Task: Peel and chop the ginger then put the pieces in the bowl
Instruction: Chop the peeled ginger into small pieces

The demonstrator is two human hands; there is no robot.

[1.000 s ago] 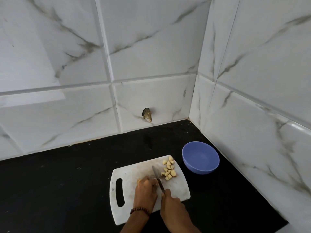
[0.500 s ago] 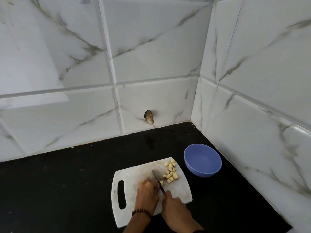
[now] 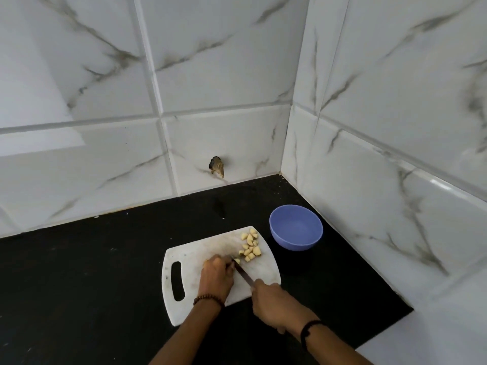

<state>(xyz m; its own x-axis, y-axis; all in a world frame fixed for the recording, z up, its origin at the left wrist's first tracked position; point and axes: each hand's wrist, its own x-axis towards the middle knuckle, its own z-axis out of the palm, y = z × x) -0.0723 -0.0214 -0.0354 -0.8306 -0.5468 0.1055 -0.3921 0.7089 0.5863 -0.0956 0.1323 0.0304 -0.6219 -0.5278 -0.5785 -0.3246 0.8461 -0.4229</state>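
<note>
A white cutting board (image 3: 192, 255) with a handle slot lies on the black counter. Several pale yellow ginger pieces (image 3: 250, 246) sit in a loose pile at its far right corner. My left hand (image 3: 216, 276) presses down on the remaining ginger, which is mostly hidden under my fingers. My right hand (image 3: 271, 302) grips a knife (image 3: 242, 272) whose blade points toward my left fingertips and rests on the board. An empty blue bowl (image 3: 296, 230) stands to the right of the board, apart from it.
White marble-look tiled walls close off the back and right of the black counter (image 3: 92, 272), forming a corner behind the bowl. A small hole (image 3: 216, 165) breaks the back wall just above the counter.
The view has shifted slightly, showing more of my forearms. My right hand has drawn back toward me with the knife. One more ginger piece lies by the blade.
</note>
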